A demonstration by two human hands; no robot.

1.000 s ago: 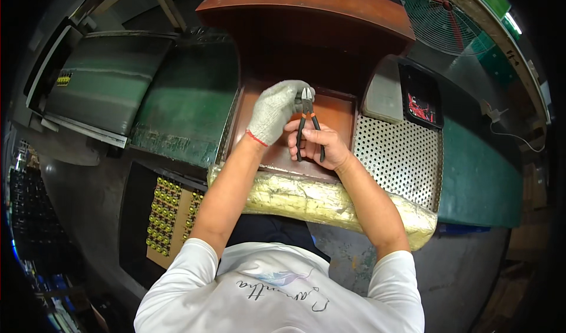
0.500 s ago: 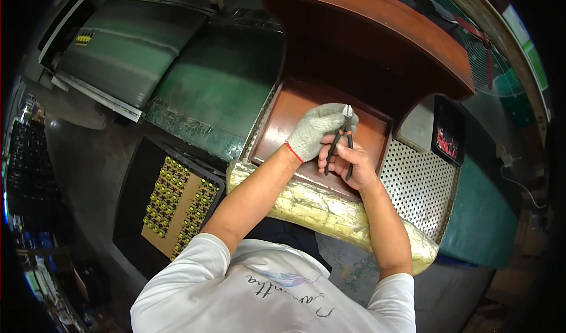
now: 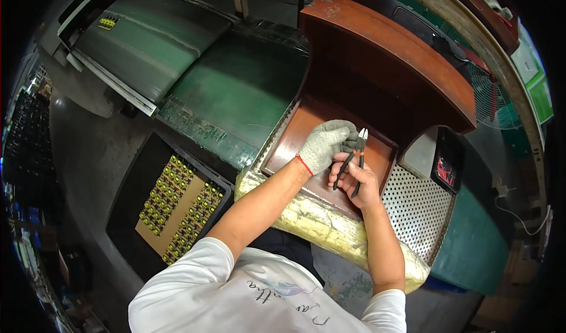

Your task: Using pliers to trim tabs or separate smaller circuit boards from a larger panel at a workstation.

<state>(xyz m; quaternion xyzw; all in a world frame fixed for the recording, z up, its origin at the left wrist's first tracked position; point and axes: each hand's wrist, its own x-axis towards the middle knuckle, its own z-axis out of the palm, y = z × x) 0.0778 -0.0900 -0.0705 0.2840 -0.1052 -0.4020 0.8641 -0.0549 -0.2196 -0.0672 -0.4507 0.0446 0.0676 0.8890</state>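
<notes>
With the pliers taken as the centre of a clock face, a red-brown hood (image 3: 401,44) is seen between 12 and 1 o'clock, its curved mouth turned toward the hands. A green bench surface (image 3: 242,91) is spread at 10 o'clock. Between 8 and 9 o'clock, a large black tray (image 3: 125,215) is placed, in which yellow-topped components (image 3: 168,191) are set in rows on brown board. A padded roll (image 3: 312,211), wrapped in shiny yellow, is laid along the near edge between 6 and 7 o'clock. A shallow brown tray (image 3: 289,150) is partly covered from view by both hands. A perforated metal plate (image 3: 418,215) is visible between 4 and 5 o'clock, and a small black bin (image 3: 451,147) just past 3 o'clock.

The left hand (image 3: 323,147), gloved in grey-white, is held at 9 o'clock with its fingers curled near the cutting tips; whether anything is gripped in it cannot be told. The bare right hand (image 3: 367,182) is closed around the pliers (image 3: 360,147); their black handles are spread, and their tips are pointed toward 12 o'clock. Small red pieces (image 3: 443,172) are heaped in the bin.
</notes>
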